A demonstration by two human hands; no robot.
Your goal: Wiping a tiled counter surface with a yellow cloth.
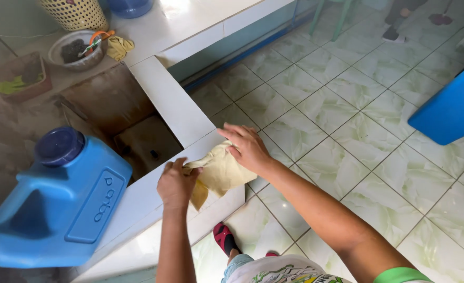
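A yellowish cloth (221,173) lay crumpled over the outer corner of the white tiled surface (177,110), part of it hanging down past the edge. The left hand (177,183) closed its grip on the cloth's near end, fingers curled and clamped on the fabric. The right hand (248,148) pressed flat on the cloth's far side, fingers spread apart and holding nothing. Just inside the corner, the surface dropped into a brown recessed basin (121,120). At the near left edge a blue plastic jug (59,202) with a dark blue cap lay tilted on its side. Toward the far left corner stood a metal bowl (77,50), a second yellow rag (119,47) just beside it, and a woven basket (74,13) behind. Beyond the edge lay a green marbled tile floor (347,120), with a red sandal (224,238) below the corner.
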